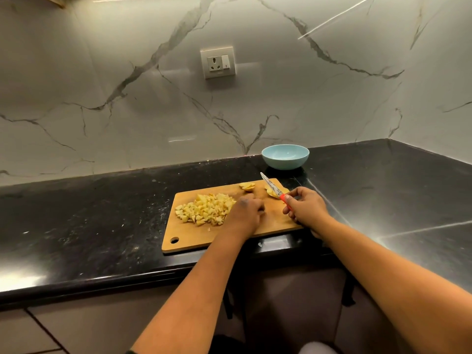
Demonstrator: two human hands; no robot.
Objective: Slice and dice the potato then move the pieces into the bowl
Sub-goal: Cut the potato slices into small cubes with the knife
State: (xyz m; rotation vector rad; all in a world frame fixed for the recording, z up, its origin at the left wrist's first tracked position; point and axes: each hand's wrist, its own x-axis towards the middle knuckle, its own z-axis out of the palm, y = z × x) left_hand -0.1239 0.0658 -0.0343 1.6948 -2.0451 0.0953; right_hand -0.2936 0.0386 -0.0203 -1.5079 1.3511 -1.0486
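Board [204, 238] lies on the black counter [89, 221], its near edge close to the counter's front edge, handle hole at the near left corner. Diced potato heap [205, 209] occupies the board's left half, loose bits reaching toward the left edge. Left hand [246, 209] rests palm-down at the heap's right side, fingers curled; whether it grips anything I cannot tell. Right hand [305, 208] is closed around the knife [274, 189] by its red handle, blade pointing up and away over an uncut piece [272, 191] near the far right corner. Another piece [247, 186] sits at the far edge. Bowl [285, 156] stands empty just beyond the board, near the wall. Counter left and right lies open.
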